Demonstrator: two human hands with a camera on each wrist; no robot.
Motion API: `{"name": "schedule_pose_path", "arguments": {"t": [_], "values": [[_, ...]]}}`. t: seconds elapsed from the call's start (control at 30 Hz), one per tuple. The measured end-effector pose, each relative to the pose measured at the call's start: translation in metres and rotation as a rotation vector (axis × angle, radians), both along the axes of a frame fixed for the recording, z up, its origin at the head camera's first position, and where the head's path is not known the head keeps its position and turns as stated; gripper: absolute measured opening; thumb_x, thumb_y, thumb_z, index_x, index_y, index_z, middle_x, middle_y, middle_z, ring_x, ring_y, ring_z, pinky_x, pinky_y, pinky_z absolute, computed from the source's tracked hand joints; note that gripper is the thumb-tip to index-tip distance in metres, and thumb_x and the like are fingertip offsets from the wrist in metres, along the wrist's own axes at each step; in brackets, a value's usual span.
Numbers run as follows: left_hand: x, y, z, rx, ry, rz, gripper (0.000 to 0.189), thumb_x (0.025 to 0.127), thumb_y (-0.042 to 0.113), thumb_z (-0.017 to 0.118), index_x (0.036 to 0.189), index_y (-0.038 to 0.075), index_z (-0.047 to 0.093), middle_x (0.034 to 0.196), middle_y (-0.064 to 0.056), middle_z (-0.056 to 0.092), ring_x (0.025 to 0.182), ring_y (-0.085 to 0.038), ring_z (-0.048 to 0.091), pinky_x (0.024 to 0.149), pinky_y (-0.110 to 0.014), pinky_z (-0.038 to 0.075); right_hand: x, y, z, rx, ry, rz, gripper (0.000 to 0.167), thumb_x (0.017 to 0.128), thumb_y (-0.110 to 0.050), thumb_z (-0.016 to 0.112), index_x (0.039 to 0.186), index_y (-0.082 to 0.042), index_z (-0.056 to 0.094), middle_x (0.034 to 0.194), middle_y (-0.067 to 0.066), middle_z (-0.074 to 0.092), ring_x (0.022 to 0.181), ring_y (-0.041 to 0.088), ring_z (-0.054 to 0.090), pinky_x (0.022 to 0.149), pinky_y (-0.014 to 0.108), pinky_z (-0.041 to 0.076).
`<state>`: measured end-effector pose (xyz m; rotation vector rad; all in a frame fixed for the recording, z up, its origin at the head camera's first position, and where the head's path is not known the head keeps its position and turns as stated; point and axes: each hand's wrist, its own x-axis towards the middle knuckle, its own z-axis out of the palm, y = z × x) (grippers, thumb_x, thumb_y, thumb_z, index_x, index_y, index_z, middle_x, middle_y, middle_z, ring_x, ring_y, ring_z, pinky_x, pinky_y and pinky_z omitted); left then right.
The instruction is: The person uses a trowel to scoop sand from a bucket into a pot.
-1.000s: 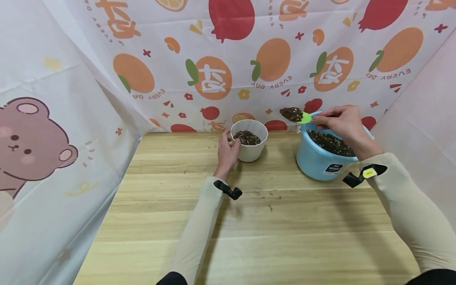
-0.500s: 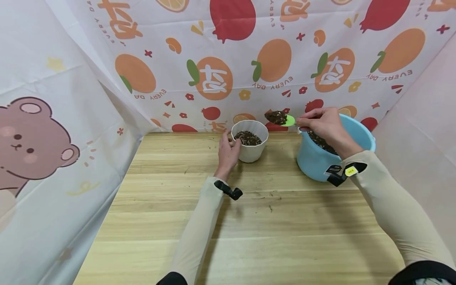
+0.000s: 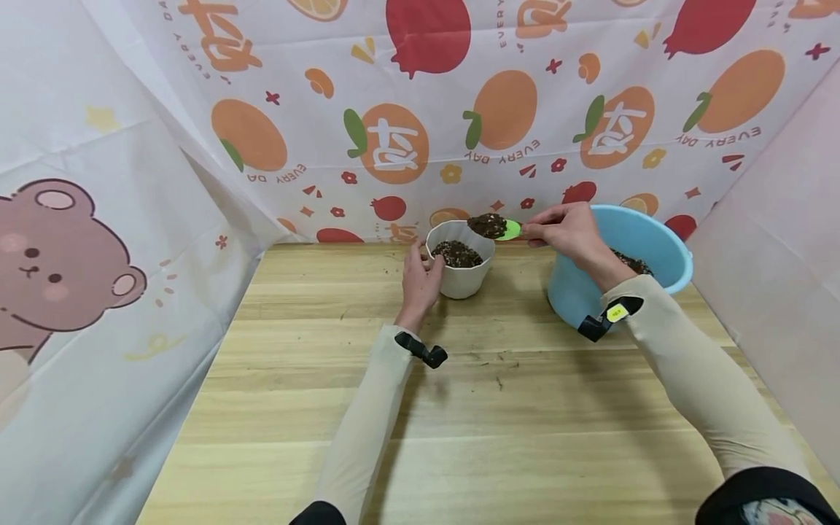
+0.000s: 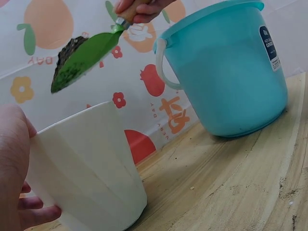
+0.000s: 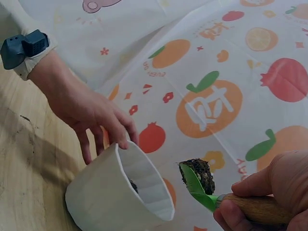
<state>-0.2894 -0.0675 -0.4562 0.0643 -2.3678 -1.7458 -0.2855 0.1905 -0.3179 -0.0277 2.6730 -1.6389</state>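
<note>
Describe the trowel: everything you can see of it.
The trowel has a green blade, a silvery metal-looking neck and a handle that looks like wood. Dark soil with pale flecks is heaped on the blade. The right hand grips the handle; the blade is held above the level of the pot's rim, apart from it, tip toward the pot's side.

Head view: from above, forward and down over the worktop [image 3: 262,408]. Wrist views: close, tilted, from opposite sides; both take in white pot [image 4: 86,163] and green trowel [image 4: 89,57].
</note>
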Motion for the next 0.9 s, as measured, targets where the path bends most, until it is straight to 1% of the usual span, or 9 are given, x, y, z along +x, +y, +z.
{"name": "schedule_pose_path", "arguments": {"t": [0.07,0.13,0.23,0.3,0.37,0.4,0.63,0.77,0.9], "values": [[0.000,0.000,0.000,-0.002,0.002,0.003,0.057,0.101,0.034,0.051,0.154,0.017,0.037,0.132,-0.013,0.048,0.114,-0.030,0.060,0.093,-0.049,0.054,-0.002,-0.003,-0.003,0.006,-0.010,0.001,0.027,0.091,-0.016,0.076,0.109,0.003,0.076,0.078,-0.006,0.075,0.070,0.013,0.076,0.067,0.026,0.061],[0.000,0.000,0.001,-0.005,0.005,0.006,0.055,0.102,0.031,0.052,0.153,0.017,0.038,0.131,-0.014,0.048,0.113,-0.031,0.060,0.092,-0.049,0.054,-0.005,-0.007,-0.007,0.010,-0.019,0.005,0.025,0.091,-0.016,0.076,0.108,0.003,0.076,0.083,0.003,0.077,0.069,0.013,0.076,0.066,0.027,0.062],[-0.001,0.001,0.001,-0.005,0.015,0.010,0.054,0.102,0.029,0.052,0.152,0.017,0.039,0.130,-0.014,0.049,0.113,-0.032,0.061,0.092,-0.049,0.054,-0.007,-0.012,-0.014,0.018,-0.020,0.014,0.023,0.092,-0.015,0.075,0.106,0.002,0.077,0.087,0.007,0.078,0.070,0.015,0.076,0.067,0.029,0.062],[-0.001,0.001,0.001,-0.003,0.015,0.008,0.054,0.102,0.029,0.052,0.153,0.016,0.039,0.129,-0.014,0.048,0.113,-0.031,0.061,0.091,-0.049,0.054,-0.008,-0.015,-0.018,0.021,-0.029,0.021,0.023,0.092,-0.016,0.075,0.106,0.002,0.077,0.089,0.009,0.079,0.072,0.016,0.076,0.068,0.029,0.062],[-0.001,0.001,0.002,-0.001,0.010,0.009,0.054,0.102,0.029,0.052,0.153,0.016,0.039,0.129,-0.014,0.048,0.113,-0.031,0.061,0.090,-0.048,0.054,-0.008,-0.018,-0.023,0.023,-0.039,0.026,0.022,0.092,-0.016,0.075,0.105,0.001,0.077,0.086,0.005,0.079,0.074,0.019,0.077,0.070,0.030,0.062],[-0.001,0.001,0.002,-0.001,0.007,0.011,0.054,0.102,0.029,0.052,0.153,0.017,0.039,0.129,-0.013,0.048,0.112,-0.030,0.061,0.090,-0.047,0.054,-0.008,-0.019,-0.025,0.018,-0.047,0.026,0.022,0.092,-0.016,0.074,0.105,0.001,0.077,0.086,0.005,0.079,0.075,0.019,0.077,0.070,0.030,0.062],[-0.001,0.001,0.001,0.004,0.006,0.009,0.055,0.102,0.030,0.052,0.153,0.018,0.038,0.130,-0.013,0.049,0.111,-0.028,0.061,0.089,-0.046,0.054,-0.010,-0.030,-0.036,-0.015,-0.043,0.027,0.019,0.093,-0.012,0.073,0.103,0.004,0.076,0.086,0.008,0.077,0.067,0.011,0.073,0.069,0.029,0.062],[-0.001,0.000,0.001,-0.007,0.000,0.004,0.056,0.102,0.032,0.052,0.154,0.018,0.037,0.130,-0.012,0.048,0.112,-0.028,0.060,0.090,-0.046,0.053,-0.010,-0.034,-0.041,-0.022,-0.047,0.029,0.021,0.094,-0.012,0.071,0.105,0.005,0.074,0.091,0.011,0.076,0.066,0.008,0.072,0.070,0.027,0.062],[-0.001,0.000,0.001,-0.008,-0.004,0.005,0.055,0.102,0.031,0.051,0.154,0.018,0.037,0.130,-0.012,0.048,0.111,-0.028,0.059,0.090,-0.046,0.053,-0.009,-0.039,-0.042,-0.019,-0.064,0.021,0.021,0.095,-0.012,0.069,0.107,0.004,0.073,0.099,0.014,0.074,0.070,0.010,0.072,0.073,0.028,0.062]]}}
